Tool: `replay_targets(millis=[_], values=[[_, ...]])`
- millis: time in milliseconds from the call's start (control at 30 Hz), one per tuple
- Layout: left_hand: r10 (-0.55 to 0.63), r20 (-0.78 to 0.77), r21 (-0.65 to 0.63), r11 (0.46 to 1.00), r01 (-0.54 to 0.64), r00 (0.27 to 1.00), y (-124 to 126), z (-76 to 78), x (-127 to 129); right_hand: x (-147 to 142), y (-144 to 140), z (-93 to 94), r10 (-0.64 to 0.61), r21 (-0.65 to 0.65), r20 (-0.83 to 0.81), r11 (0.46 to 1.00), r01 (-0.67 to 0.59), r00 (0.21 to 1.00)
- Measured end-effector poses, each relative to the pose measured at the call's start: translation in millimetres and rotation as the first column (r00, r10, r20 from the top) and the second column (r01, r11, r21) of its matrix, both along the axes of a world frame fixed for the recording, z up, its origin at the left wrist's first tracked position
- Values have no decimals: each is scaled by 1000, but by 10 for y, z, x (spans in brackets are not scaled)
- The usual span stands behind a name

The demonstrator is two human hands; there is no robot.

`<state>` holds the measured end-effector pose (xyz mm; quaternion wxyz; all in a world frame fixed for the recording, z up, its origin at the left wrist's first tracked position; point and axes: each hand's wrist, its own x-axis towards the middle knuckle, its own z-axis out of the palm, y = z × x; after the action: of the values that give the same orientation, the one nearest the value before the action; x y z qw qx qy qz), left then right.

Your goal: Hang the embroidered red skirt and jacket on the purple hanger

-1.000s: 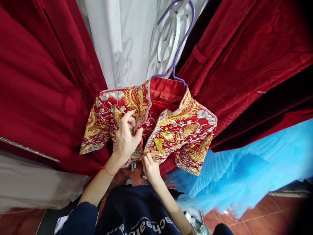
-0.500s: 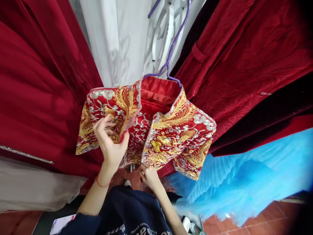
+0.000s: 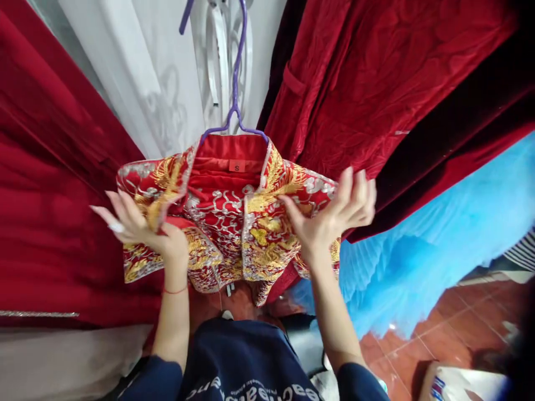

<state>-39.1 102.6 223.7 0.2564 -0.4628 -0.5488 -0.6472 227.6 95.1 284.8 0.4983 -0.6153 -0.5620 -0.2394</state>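
Note:
A red jacket (image 3: 219,206) with dense gold and silver embroidery hangs by its collar from a purple hanger (image 3: 237,83). A small red label marked S shows inside its collar. At the jacket's left front panel is my left hand (image 3: 142,231), fingers spread, with the folded-back panel edge between thumb and fingers; a ring and a thin red wrist cord show on it. Over the right front panel and shoulder, my right hand (image 3: 334,214) is open with thumb and fingers wide apart. Whether it touches the fabric I cannot tell.
Dark red garments hang at left (image 3: 62,184) and right (image 3: 359,83). White cloth (image 3: 167,67) hangs behind the hanger. A blue tulle skirt (image 3: 401,250) spreads at the right above the red tiled floor (image 3: 451,317). A white package (image 3: 463,384) lies at the lower right.
My right hand has let go of the jacket's lower front edge and risen to the right panel, opening. My left hand has turned outward with the left panel folded back. The view has shifted right.

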Motion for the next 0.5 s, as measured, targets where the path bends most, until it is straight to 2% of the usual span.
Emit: replay_targets(millis=[67, 100, 200, 300, 367, 400, 433, 500], values=[[9, -33, 145, 989, -4, 999, 74, 158, -261, 218, 78, 142, 70, -50, 90, 997, -66, 993], [-2, -37, 175, 985, 8, 999, 115, 251, -383, 299, 109, 202, 122, -90, 147, 990, -110, 982], [7, -67, 173, 985, 5, 998, 245, 532, -690, 386, 151, 309, 245, -138, 249, 967, -216, 937], [1, -180, 131, 991, 24, 984, 388, 760, -997, 314, 80, 328, 316, -101, 225, 948, -301, 922], [-83, -235, 20, 996, 91, 968, 505, 867, -1241, 254, -3, 330, 357, -96, 172, 934, -345, 918], [-127, -243, -83, 990, 110, 962, 573, 907, -1364, 233, -41, 337, 376, -103, 136, 926, -364, 917], [-146, -235, -208, 973, 97, 961, 645, 936, -1476, 221, -72, 348, 400, -117, 93, 914, -389, 912], [-167, -210, -452, 890, 56, 963, 780, 956, -1641, 231, -101, 379, 469, -148, -15, 872, -466, 883]])
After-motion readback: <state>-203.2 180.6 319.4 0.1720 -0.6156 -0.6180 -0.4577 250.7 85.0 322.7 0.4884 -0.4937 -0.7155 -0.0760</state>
